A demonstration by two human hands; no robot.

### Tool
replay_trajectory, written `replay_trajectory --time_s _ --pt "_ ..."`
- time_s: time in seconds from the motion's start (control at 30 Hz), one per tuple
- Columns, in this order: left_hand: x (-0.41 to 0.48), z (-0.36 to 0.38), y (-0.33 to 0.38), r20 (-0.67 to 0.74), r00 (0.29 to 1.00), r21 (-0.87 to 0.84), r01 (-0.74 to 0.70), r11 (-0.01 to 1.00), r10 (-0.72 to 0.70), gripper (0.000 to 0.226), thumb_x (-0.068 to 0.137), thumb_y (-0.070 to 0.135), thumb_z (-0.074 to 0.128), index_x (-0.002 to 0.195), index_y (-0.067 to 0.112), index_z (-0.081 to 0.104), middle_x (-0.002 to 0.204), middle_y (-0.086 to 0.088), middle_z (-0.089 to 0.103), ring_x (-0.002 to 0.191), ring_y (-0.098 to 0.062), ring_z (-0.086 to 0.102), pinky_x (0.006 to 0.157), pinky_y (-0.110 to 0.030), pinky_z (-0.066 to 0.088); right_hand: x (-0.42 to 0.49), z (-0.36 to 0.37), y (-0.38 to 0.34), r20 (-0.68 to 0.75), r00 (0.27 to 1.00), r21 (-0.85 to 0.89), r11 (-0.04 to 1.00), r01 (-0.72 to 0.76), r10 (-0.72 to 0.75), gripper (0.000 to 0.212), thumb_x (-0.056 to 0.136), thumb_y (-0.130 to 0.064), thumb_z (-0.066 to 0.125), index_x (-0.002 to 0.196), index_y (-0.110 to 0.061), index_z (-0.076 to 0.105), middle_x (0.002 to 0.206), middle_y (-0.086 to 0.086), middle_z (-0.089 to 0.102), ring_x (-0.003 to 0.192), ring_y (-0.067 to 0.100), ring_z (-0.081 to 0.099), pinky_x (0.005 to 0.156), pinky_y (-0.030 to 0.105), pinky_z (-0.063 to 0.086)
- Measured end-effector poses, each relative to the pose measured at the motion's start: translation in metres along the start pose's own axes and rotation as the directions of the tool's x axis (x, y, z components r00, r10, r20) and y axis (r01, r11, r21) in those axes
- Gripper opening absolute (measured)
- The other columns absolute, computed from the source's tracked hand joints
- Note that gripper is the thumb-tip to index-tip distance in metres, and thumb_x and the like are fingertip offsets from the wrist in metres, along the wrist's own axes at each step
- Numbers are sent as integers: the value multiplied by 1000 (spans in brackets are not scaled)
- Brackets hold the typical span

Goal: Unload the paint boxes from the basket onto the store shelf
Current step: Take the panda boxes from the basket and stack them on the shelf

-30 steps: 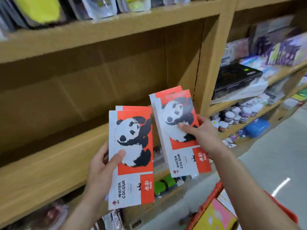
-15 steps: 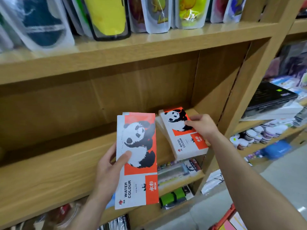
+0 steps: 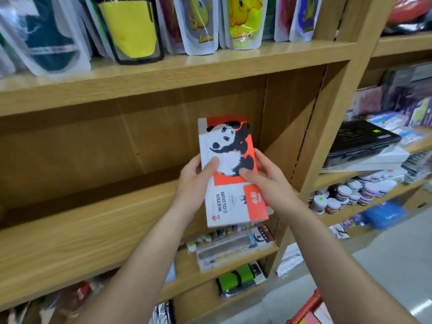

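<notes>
A stack of flat red-and-white paint boxes [image 3: 230,174], printed with a panda and the words WATER COLOUR, is held over the right end of the wooden shelf [image 3: 77,230]. My left hand [image 3: 195,183] grips the stack's left edge with the thumb on the cover. Gripping the right edge is my right hand [image 3: 268,183], thumb also on the cover. Whether the lower boxes rest on the shelf board I cannot tell. A red corner of the basket [image 3: 311,309] shows at the bottom right.
The shelf bay's right wall [image 3: 287,127] stands just beside the boxes. Plastic pouches [image 3: 131,26] hang over the shelf above. Lower shelves hold paint tubes [image 3: 229,246]; the bay to the right has small jars [image 3: 350,195] and a black case [image 3: 360,141].
The two separate bundles of boxes have been brought together into one stack at the shelf's right end. My left hand moved right and up; both hands now hold the same stack.
</notes>
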State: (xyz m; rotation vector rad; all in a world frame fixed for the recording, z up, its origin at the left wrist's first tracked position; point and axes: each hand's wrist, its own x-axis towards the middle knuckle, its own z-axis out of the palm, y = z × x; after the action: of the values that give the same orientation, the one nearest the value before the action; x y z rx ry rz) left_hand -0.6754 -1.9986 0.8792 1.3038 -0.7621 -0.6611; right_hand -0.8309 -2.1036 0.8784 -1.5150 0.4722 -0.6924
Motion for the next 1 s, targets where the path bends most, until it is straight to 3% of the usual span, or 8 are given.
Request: replay_trajectory --time_s 0.23,0.33,0.47,0.57,0.63,0.73,0.87,1.0 --pt "26 14 -39 139 983 194 92 977 -120 30 103 24 59 132 25 61 124 11 73 107 0 70 79 -13 52 53 -45 4 -70 953 -242 922 -304 296 30 98 -34 68 121 -14 69 91 3 84 78 17 82 59 23 61" --pt "24 1 -46 156 978 175 111 978 -139 32 101 39 58 132 46 54 122 38 65 112 21 57 86 -5 43 58 -56 9 -96 947 -301 898 -322 308 36 102 -43 60 120 -14 71 88 -4 84 77 7 79 73 29 58" --pt "4 -18 -86 134 973 267 147 952 -188 109 69 87 61 158 31 31 153 26 37 142 4 34 108 -18 30 16 -71 42 -263 947 -128 967 -221 182 49 98 -51 56 138 -23 64 106 -15 80 101 4 72 90 37 52" --pt "-4 -14 -110 219 955 313 125 941 -200 108 71 91 54 160 39 22 160 26 30 148 0 28 124 -42 23 -34 -63 79 -186 980 -65 994 -84 71 36 96 -52 56 130 -50 67 121 -31 72 112 -12 65 91 17 51" --pt "0 -7 -113 258 945 309 115 944 -200 88 76 85 57 153 57 22 151 38 38 144 6 35 120 -42 29 -51 -52 95 -77 997 -81 997 -16 10 39 99 -50 58 138 -46 62 136 -23 67 127 -5 60 96 12 49" --pt "9 3 -112 261 941 292 136 947 -216 66 76 78 66 131 79 29 134 46 52 131 13 48 115 -39 37 -39 -49 104 -121 991 -182 983 29 -51 51 98 -53 60 144 -32 54 140 -15 66 129 6 62 100 26 52" --pt "26 13 -111 219 954 288 137 948 -204 101 67 84 64 153 56 20 113 59 52 110 30 49 98 -24 43 -7 -59 106 -257 966 -429 899 -92 -23 25 97 -53 57 121 -50 59 112 -44 67 105 -16 62 79 23 49" --pt "52 26 -113 192 962 325 123 938 -193 97 77 79 59 158 45 16 104 58 50 103 30 45 87 -15 38 12 -60 113 -469 881 -433 886 -163 -67 52 95 -59 58 135 -26 63 118 -14 75 105 4 69 87 35 57"
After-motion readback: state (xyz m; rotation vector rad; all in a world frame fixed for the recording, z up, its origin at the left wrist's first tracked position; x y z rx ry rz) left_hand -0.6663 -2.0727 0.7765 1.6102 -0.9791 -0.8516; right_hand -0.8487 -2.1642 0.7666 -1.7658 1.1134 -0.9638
